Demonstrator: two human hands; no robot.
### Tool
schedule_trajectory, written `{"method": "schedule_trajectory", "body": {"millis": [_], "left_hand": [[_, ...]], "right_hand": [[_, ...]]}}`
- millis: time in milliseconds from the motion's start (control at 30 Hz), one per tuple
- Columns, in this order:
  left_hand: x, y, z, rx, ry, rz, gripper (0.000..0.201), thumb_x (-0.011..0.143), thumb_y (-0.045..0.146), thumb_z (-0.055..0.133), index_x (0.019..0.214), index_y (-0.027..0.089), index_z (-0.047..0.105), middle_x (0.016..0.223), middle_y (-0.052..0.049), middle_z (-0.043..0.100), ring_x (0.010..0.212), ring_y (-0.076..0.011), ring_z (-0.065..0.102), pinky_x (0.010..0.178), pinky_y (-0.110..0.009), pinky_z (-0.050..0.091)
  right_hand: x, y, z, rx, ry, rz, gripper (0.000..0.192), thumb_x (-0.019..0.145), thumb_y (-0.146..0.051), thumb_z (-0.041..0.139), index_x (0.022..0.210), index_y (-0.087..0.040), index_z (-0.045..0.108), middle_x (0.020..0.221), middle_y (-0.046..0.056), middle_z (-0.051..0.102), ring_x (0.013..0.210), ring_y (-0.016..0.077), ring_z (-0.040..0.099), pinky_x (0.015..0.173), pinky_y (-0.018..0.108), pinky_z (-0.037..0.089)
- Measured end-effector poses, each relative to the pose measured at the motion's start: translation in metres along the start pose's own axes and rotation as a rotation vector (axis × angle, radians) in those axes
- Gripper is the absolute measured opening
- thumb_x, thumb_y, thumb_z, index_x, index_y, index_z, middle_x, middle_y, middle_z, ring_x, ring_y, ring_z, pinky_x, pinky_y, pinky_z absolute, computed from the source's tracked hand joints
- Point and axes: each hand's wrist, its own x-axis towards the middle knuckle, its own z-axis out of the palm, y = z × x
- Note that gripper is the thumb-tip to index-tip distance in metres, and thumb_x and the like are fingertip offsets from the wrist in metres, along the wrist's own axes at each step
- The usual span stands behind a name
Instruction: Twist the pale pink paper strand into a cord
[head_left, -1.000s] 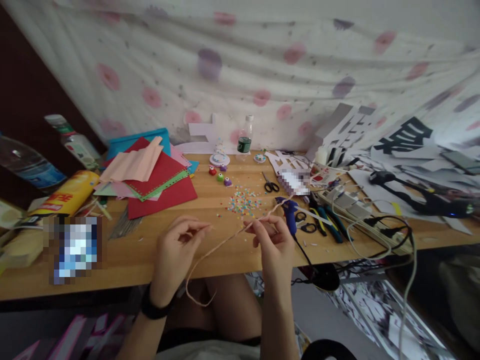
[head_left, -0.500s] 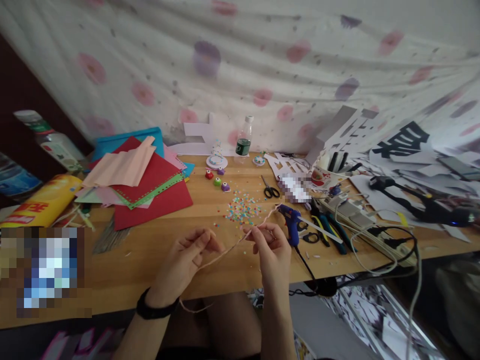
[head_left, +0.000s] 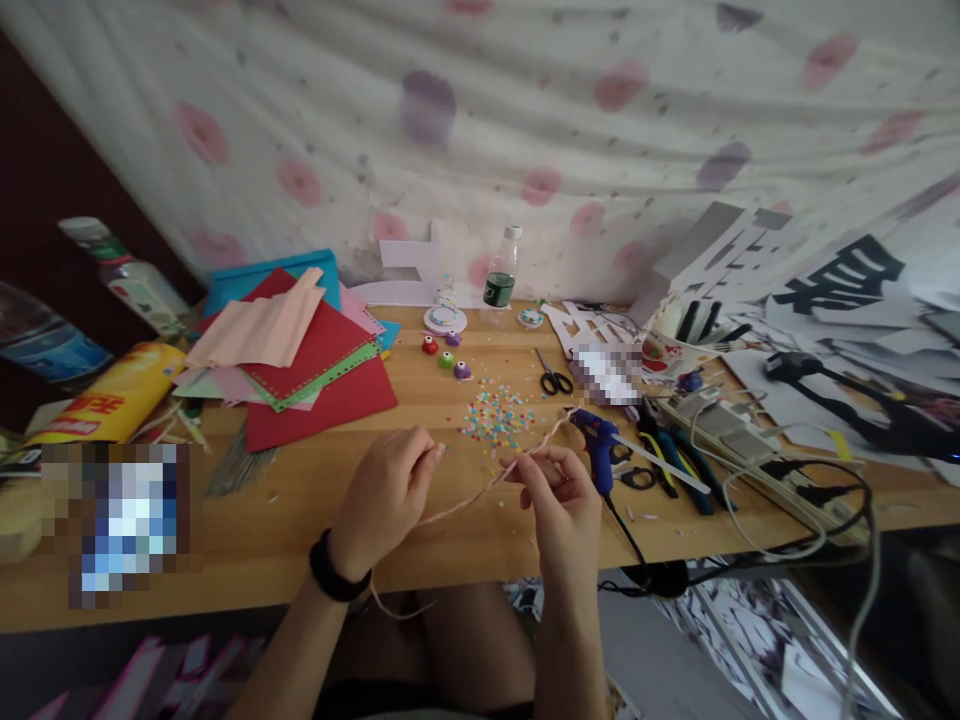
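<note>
A thin pale-pink twisted cord (head_left: 469, 502) stretches between my two hands over the table's front. My right hand (head_left: 562, 490) pinches it between thumb and forefinger. Beyond those fingers the cord's far end reaches the nozzle area of a blue glue gun (head_left: 598, 445); whether they touch I cannot tell. My left hand (head_left: 386, 485), with a black wristband (head_left: 330, 570), is closed, and the cord runs into its lower fingers. Its loose tail hangs below the wrist. A tiny pale speck shows at the left fingertips. Scattered coloured beads (head_left: 495, 415) lie just beyond my hands.
Black scissors (head_left: 556, 382), pliers (head_left: 686, 470) and a power strip (head_left: 772, 470) lie to the right. Coloured sheets (head_left: 352, 400) and a yellow tube (head_left: 112, 395) are at left. Small eyed figures (head_left: 447, 360) and a bottle (head_left: 501, 280) stand toward the curtain (head_left: 495, 120).
My left hand has turned over, back of the hand up, and its fingers have closed further. The right hand keeps its pinch on the cord. The whole view has shifted slightly.
</note>
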Motion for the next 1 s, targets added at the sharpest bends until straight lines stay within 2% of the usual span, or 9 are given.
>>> {"method": "schedule_trajectory", "body": {"millis": [133,233,300,367,533,600,767,867,1000], "left_hand": [[-0.006,0.001,0.000,-0.129,0.049,-0.070,0.032,0.095,0.031,0.040,0.064,0.023,0.045,0.056,0.005,0.047,0.054,-0.0127,0.047,0.056,-0.026,0.036],[-0.009,-0.003,-0.004,-0.268,0.054,-0.119,0.033,0.093,0.035,0.046,0.065,0.021,0.056,0.060,0.002,0.062,0.058,-0.0125,0.058,0.060,-0.025,0.045],[-0.012,-0.004,-0.007,-0.354,0.060,-0.155,0.025,0.089,0.035,0.055,0.072,0.020,0.066,0.071,-0.002,0.073,0.067,-0.0146,0.067,0.065,-0.026,0.051],[-0.014,-0.004,-0.009,-0.418,0.077,-0.193,0.020,0.083,0.035,0.063,0.074,0.019,0.070,0.076,-0.005,0.077,0.070,-0.0170,0.071,0.066,-0.027,0.055],[-0.020,-0.004,-0.014,-0.586,0.178,-0.383,0.024,0.062,0.037,0.082,0.059,0.020,0.064,0.069,-0.006,0.078,0.068,-0.0223,0.074,0.062,-0.029,0.057],[-0.024,-0.010,-0.020,-0.547,0.207,-0.401,0.029,0.060,0.039,0.082,0.056,0.021,0.060,0.065,-0.006,0.077,0.063,-0.0219,0.072,0.058,-0.030,0.056],[-0.037,-0.033,-0.049,-0.409,0.264,-0.362,0.033,0.076,0.037,0.067,0.050,0.023,0.052,0.047,0.001,0.063,0.060,-0.0176,0.068,0.068,-0.030,0.054],[-0.042,-0.042,-0.064,-0.357,0.303,-0.374,0.039,0.081,0.036,0.061,0.046,0.023,0.052,0.042,0.003,0.056,0.056,-0.0158,0.064,0.070,-0.029,0.052],[-0.040,-0.050,-0.059,-0.377,0.296,-0.405,0.038,0.081,0.039,0.061,0.047,0.022,0.056,0.047,0.000,0.062,0.055,-0.0161,0.064,0.062,-0.028,0.051]], "right_hand": [[0.000,0.001,-0.001,-0.013,-0.012,-0.015,0.023,0.075,-0.034,0.077,0.078,-0.020,0.059,0.070,0.004,0.077,0.063,0.0188,0.070,0.045,0.023,0.042],[-0.001,0.001,-0.001,-0.025,-0.016,-0.005,0.024,0.076,-0.035,0.077,0.079,-0.020,0.059,0.073,0.005,0.078,0.063,0.0190,0.070,0.045,0.022,0.041],[-0.001,0.002,-0.002,-0.039,-0.017,-0.001,0.024,0.076,-0.036,0.077,0.079,-0.020,0.059,0.074,0.006,0.078,0.063,0.0184,0.070,0.045,0.022,0.041],[-0.002,0.002,-0.002,-0.037,-0.015,-0.002,0.025,0.075,-0.036,0.078,0.079,-0.019,0.059,0.073,0.006,0.078,0.062,0.0178,0.069,0.045,0.021,0.042],[-0.001,0.002,-0.003,-0.019,0.004,0.003,0.028,0.072,-0.036,0.080,0.079,-0.019,0.059,0.072,0.006,0.078,0.062,0.0194,0.071,0.044,0.021,0.041],[-0.001,0.003,-0.003,-0.025,0.001,0.003,0.029,0.071,-0.037,0.080,0.079,-0.020,0.059,0.073,0.007,0.079,0.062,0.0206,0.071,0.044,0.022,0.041],[-0.001,0.004,-0.003,-0.043,-0.016,0.004,0.029,0.073,-0.038,0.079,0.080,-0.019,0.059,0.074,0.009,0.079,0.064,0.0222,0.072,0.045,0.023,0.042],[0.001,0.004,-0.004,-0.031,-0.018,-0.002,0.028,0.072,-0.037,0.080,0.079,-0.019,0.059,0.074,0.009,0.079,0.064,0.0232,0.073,0.044,0.023,0.041],[0.003,0.005,-0.007,-0.017,-0.004,-0.009,0.028,0.070,-0.035,0.081,0.078,-0.019,0.060,0.073,0.009,0.079,0.064,0.0225,0.073,0.043,0.022,0.041]]}}
